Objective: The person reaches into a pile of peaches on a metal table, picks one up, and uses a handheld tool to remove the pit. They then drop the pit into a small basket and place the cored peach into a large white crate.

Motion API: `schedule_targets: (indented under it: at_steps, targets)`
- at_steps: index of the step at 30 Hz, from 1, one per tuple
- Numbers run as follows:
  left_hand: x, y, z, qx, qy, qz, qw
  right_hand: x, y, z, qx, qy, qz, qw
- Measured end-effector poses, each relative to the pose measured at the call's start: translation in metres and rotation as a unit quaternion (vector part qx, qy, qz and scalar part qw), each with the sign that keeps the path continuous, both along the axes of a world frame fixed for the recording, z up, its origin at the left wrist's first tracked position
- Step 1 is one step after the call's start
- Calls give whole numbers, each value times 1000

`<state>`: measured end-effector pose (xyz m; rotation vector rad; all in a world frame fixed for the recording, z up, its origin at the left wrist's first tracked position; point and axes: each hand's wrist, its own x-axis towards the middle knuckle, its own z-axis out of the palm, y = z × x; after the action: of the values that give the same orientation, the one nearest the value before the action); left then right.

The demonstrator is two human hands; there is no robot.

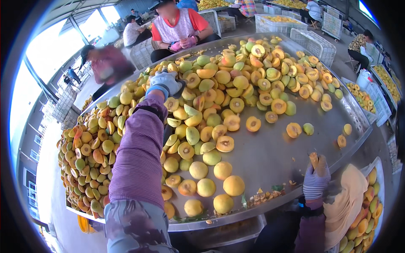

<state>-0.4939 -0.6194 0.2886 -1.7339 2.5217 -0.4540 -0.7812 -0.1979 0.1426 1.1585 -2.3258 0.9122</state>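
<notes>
My left arm, in a striped purple sleeve, stretches far over the heap of halved yellow peaches (225, 78). My left hand (166, 82), in a pale grey glove, rests on the heap's left part with a dark curved edge beside it. Its fingers are largely hidden, so I cannot make out a grip. Low on the right, at the metal table's near edge, my right hand (316, 179) wears a striped glove and is closed round a short tan, wooden-looking piece (313, 157). Many peach halves show brown pits or hollows; others lie cut side down.
The metal table (270, 147) has a raised rim. Pit scraps (263, 197) lie by its front edge. More peaches (90, 147) heap at the left. A crate of peaches (367, 211) with a tan cloth (348, 198) stands right. A person (181, 29) sits across the table.
</notes>
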Motion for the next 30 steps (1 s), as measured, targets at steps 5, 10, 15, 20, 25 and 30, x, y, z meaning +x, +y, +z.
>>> schedule_targets:
  at_steps: [5,10,15,20,25,30]
  targets:
    - [12,-35,-4,12,-12,11,1000,-4,-1,-11,-11,-3,-6,1000]
    - [1,-13,15,162,-56,34,985,-6,2,-13,-51,5,-13,999]
    - [16,12,-7,68,-92,-1,993,2,0,-5,-24,19,-13,999]
    - [35,36,-33,102,106,-14,989,3,1,1,-28,24,19,999]
    - [51,113,-58,167,24,-63,984,3,0,3,-11,16,13,1000]
    - [87,142,-81,203,149,-129,959,1,0,2,-22,22,31,999]
